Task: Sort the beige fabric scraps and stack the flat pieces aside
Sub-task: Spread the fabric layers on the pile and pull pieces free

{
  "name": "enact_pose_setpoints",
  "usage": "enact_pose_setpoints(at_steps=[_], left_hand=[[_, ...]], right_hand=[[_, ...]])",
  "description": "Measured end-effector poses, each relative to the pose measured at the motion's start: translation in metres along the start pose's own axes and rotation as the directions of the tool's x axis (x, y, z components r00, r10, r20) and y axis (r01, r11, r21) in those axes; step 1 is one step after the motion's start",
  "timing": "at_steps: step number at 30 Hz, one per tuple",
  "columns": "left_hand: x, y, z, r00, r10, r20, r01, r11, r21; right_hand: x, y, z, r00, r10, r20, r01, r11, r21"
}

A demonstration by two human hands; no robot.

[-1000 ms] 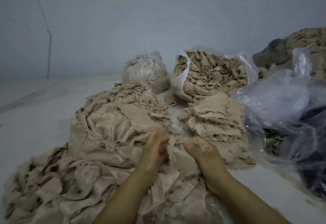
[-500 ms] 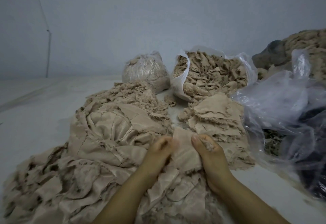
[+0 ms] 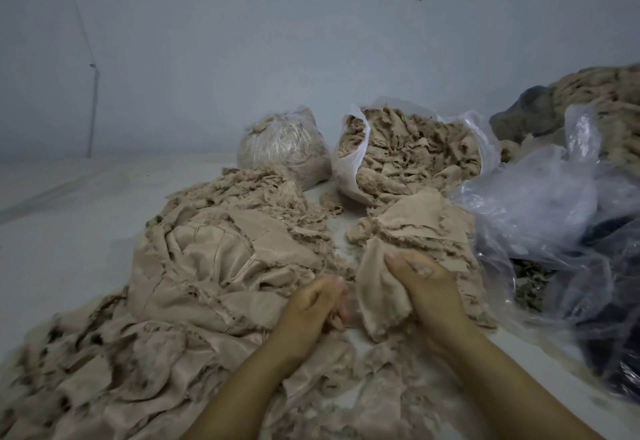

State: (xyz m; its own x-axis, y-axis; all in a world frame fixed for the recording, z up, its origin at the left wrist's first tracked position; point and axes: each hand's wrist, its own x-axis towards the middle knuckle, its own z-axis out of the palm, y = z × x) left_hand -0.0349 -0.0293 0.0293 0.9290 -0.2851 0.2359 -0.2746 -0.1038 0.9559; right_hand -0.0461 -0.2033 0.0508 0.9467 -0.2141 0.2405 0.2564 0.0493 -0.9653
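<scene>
My right hand (image 3: pixel 424 287) is pinching one scrap (image 3: pixel 379 294), which hangs limp. My left hand (image 3: pixel 313 308) sits loosely curled just beside it, holding nothing I can see. The flat stack (image 3: pixel 424 228) lies straight ahead, slightly right, so the right hand's closer, I'd say.

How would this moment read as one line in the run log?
phase: sorting | right hand: holds fabric scrap | left hand: curled, grip unclear | flat stack: beyond right hand
</scene>
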Motion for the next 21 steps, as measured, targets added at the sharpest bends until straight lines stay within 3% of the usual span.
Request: enact_pose_setpoints(at_steps=[4,7,10,12,14,16,17,18,19,21], left_hand=[[0.0,0.007,-0.003,0.996,0.058,0.064,-0.057,0.998,-0.016],[0.0,0.012,-0.015,0.994,0.064,0.091,-0.063,0.998,-0.02],[-0.003,0.015,-0.029,0.993,0.018,0.115,-0.027,0.997,0.074],[-0.009,0.016,-0.042,0.984,0.021,0.178,-0.065,0.968,0.244],[-0.018,0.018,-0.056,0.941,-0.02,0.337,-0.142,0.882,0.449],[-0.027,0.017,-0.07,0.894,-0.115,0.433,-0.225,0.721,0.655],[-0.03,0.014,-0.073,0.882,-0.139,0.451,-0.267,0.64,0.721],[-0.032,0.012,-0.074,0.879,-0.137,0.457,-0.291,0.606,0.74],[-0.033,0.009,-0.072,0.894,-0.094,0.438,-0.286,0.633,0.72],[-0.033,0.006,-0.066,0.944,-0.03,0.329,-0.193,0.758,0.623]], right_hand=[[0.054,-0.048,-0.012,0.998,-0.028,-0.053,0.03,0.999,0.029],[0.089,-0.069,-0.032,0.998,0.031,-0.048,-0.042,0.97,-0.239],[0.088,-0.05,-0.054,0.978,0.077,-0.194,-0.16,0.874,-0.46],[0.063,-0.029,-0.061,0.939,0.045,-0.341,-0.194,0.887,-0.418],[0.028,-0.007,-0.063,0.924,0.09,-0.372,-0.18,0.96,-0.215],[-0.01,0.007,-0.06,0.936,0.333,-0.114,-0.34,0.939,-0.047],[-0.028,0.009,-0.057,0.898,0.431,0.092,-0.419,0.899,-0.124],[-0.04,0.011,-0.053,0.843,0.473,0.255,-0.391,0.865,-0.313],[-0.046,0.011,-0.048,0.817,0.447,0.364,-0.251,0.844,-0.473],[-0.044,0.009,-0.036,0.883,0.238,0.404,0.051,0.808,-0.587]])
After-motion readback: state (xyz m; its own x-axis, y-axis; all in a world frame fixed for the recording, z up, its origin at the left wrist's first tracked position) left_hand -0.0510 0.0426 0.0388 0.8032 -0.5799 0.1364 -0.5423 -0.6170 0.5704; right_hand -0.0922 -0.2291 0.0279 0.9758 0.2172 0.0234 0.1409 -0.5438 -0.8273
